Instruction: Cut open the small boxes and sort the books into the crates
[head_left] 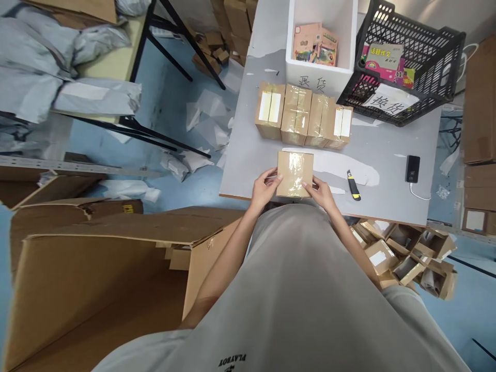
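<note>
Between my two hands is a small cardboard box (pixel 295 173) with shiny clear tape over its top, at the front edge of the grey table (pixel 403 204). My left hand (pixel 266 188) grips its left side, thumb on top. On the opposite side my right hand (pixel 320 192) holds the near right corner, thumb also on top. Behind it stands a row of several taped cardboard boxes (pixel 296 116), some with white labels. A yellow and black box cutter (pixel 353 185) lies to the right of my right hand, beside a torn white sheet (pixel 362 169).
A white bin (pixel 320 77) with pink booklets and a black plastic crate (pixel 430 77) with books stand at the back. A phone (pixel 413 169) with a cable lies right. A large open carton (pixel 96 289) is at my left; opened boxes (pixel 403 253) are piled below the table's right side.
</note>
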Motion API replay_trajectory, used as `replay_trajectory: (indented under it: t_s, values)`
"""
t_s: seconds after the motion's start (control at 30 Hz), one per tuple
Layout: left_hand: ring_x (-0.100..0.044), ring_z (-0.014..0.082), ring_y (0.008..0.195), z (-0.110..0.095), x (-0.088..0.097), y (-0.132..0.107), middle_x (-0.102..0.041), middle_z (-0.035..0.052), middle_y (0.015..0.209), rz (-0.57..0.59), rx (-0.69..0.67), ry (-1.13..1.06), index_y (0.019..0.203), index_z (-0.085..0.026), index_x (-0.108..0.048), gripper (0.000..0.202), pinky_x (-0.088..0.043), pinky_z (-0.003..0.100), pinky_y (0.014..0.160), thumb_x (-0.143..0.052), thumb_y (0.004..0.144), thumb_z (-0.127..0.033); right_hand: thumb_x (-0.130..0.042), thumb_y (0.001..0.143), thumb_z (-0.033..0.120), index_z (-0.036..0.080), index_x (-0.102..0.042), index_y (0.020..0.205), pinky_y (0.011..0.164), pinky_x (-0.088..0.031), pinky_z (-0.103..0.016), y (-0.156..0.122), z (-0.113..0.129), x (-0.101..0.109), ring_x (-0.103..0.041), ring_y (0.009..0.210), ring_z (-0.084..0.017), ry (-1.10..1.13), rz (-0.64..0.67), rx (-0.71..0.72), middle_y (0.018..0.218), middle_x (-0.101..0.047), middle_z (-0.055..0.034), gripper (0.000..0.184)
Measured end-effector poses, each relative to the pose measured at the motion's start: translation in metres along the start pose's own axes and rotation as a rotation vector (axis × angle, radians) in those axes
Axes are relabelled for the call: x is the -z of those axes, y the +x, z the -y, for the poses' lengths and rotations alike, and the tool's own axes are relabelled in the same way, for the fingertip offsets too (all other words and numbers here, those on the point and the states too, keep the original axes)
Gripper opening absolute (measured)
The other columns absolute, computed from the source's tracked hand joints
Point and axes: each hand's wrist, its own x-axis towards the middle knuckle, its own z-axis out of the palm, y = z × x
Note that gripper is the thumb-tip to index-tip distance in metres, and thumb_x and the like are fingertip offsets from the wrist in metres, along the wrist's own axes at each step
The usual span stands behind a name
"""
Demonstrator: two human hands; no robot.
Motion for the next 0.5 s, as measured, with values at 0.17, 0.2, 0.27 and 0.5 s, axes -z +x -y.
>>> replay_trajectory:
  t_s: [0.17, 0.2, 0.27, 0.5]
  values:
    - [-0.079, 0.0318, 0.132, 0.025, -0.008, 0.011, -0.082, 0.0163, 0.142, 0.029, 0.054, -0.012, 0.137, -0.017, -0.08, 0.05, -0.058, 0.05, 0.125, -0.075, 0.105, -0.055, -0.082, 0.083, 0.088, 0.019, -0.081, 0.142, 0.121, -0.062, -0.057, -0.012, -0.029, 0.048, -0.076, 0.137, -0.041, 0.111, -0.071, -0.053, 0.147, -0.081, -0.0146, 0.092]
    - [-0.077, 0.0331, 0.136, 0.031, -0.011, 0.016, -0.081, 0.0172, 0.144, 0.027, 0.098, 0.006, 0.136, -0.017, -0.08, 0.049, -0.056, 0.051, 0.126, -0.079, 0.102, -0.053, -0.084, 0.081, 0.089, 0.02, -0.08, 0.145, 0.124, -0.059, -0.059, -0.015, -0.036, 0.058, -0.075, 0.14, -0.042, 0.11, -0.12, -0.07, 0.148, -0.081, -0.0152, 0.094]
    - [-0.072, 0.0368, 0.145, 0.043, -0.02, 0.024, -0.077, 0.0216, 0.151, 0.025, 0.206, 0.026, 0.136, -0.016, -0.079, 0.052, -0.054, 0.053, 0.128, -0.088, 0.095, -0.048, -0.085, 0.077, 0.09, 0.02, -0.075, 0.154, 0.13, -0.053, -0.062, -0.021, -0.048, 0.077, -0.07, 0.147, -0.042, 0.087, -0.256, -0.088, 0.153, -0.077, -0.0167, 0.105]
    - [-0.08, 0.0376, 0.13, 0.052, -0.06, 0.037, -0.086, 0.0198, 0.128, 0.183, 0.266, -0.041, 0.124, -0.015, -0.081, 0.056, -0.062, 0.056, 0.118, -0.092, 0.087, -0.057, -0.065, 0.093, 0.094, 0.026, -0.062, 0.169, 0.14, -0.041, -0.054, -0.032, -0.065, 0.088, -0.047, 0.171, -0.033, 0.071, -0.336, -0.132, 0.179, -0.056, -0.011, 0.103]
